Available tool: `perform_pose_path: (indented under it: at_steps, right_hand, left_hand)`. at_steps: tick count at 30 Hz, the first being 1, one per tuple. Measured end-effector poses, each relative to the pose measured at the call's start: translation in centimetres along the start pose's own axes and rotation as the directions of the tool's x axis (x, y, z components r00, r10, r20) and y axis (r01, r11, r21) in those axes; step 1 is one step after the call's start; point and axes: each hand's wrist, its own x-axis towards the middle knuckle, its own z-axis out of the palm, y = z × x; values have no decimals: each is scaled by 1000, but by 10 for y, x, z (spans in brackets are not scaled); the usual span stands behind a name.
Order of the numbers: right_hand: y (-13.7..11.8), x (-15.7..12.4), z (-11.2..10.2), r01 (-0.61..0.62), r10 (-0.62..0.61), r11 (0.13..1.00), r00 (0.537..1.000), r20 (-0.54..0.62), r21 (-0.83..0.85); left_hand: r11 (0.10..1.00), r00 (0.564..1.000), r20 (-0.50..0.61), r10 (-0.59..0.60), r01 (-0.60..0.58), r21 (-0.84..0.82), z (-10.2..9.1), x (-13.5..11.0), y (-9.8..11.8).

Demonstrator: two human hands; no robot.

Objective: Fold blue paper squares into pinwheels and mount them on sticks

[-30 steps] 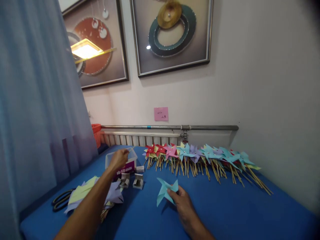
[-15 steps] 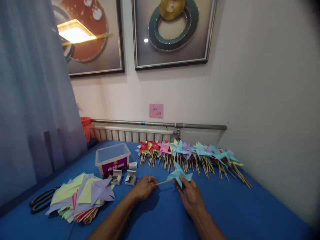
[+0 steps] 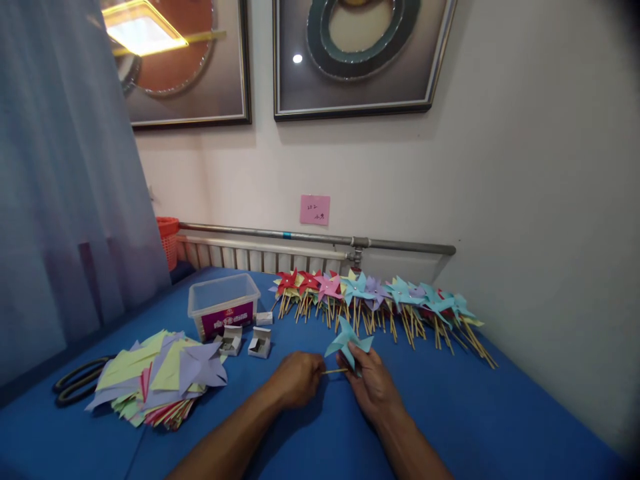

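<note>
My right hand (image 3: 373, 381) is closed on a light blue paper pinwheel (image 3: 345, 341), with the thumb across one blade. My left hand (image 3: 301, 377) is wrapped round a thin wooden stick (image 3: 333, 371), whose bare end points right toward the back of the pinwheel. Whether the stick touches the pinwheel is hidden behind the paper and fingers. Beyond my hands, a long row of finished pinwheels (image 3: 357, 288) on sticks lies in red, pink, blue, purple and yellow. To the left is a pile of cut paper sheets (image 3: 165, 373) in several colours.
Black-handled scissors (image 3: 80, 381) lie partly under the paper pile. A clear plastic tub (image 3: 223, 303) stands behind two small open boxes (image 3: 259, 341) and a closed white one (image 3: 264, 318). A pipe (image 3: 260, 232) and radiator run along the wall. A curtain (image 3: 75, 200) hangs at left.
My left hand has moved right, closer to my right hand, so less of the stick shows. The pinwheel has shifted slightly left and up. The whole view has tilted down a little.
</note>
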Motion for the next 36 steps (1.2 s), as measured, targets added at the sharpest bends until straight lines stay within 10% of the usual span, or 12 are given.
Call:
perform_pose_path:
  at_steps: [6, 15, 36]
  right_hand:
    - [-2, -3, 2, -50, 50, 998, 999, 2, -37]
    - [4, -11, 7, -82, 86, 994, 994, 64, -67]
    - [5, -11, 9, -36, 45, 994, 996, 82, -98]
  left_hand:
    - [948, 966, -77, -248, 225, -226, -14, 11, -5]
    - [776, 964, 7, -264, 217, -592, 0, 11, 10]
    - [808, 966, -33, -257, 196, -555, 6, 9, 12]
